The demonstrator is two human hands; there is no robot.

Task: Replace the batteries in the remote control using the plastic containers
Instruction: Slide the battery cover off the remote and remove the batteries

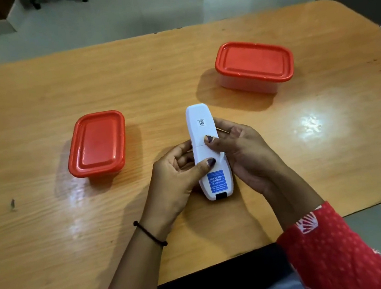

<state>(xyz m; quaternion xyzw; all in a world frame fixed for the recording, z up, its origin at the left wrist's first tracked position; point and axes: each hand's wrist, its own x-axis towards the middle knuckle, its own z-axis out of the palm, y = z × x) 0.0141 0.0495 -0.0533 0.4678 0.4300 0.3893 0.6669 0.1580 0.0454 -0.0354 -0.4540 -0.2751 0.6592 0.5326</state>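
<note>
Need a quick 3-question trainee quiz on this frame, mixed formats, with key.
1. True or false: both red-lidded containers are closed.
2. Which face of the remote control is up? A) button side B) back, with blue label
3. Fill in: the left hand and right hand each press a ____ on the remote's back.

Key: 1 true; 2 B; 3 thumb

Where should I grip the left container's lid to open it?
Take the left container's lid at its raised rim on a near corner, coming from above on the side facing you. The lid overhangs the tub all round and looks pressed shut, so a corner probably peels up easiest. Both hands are now on the remote.
</note>
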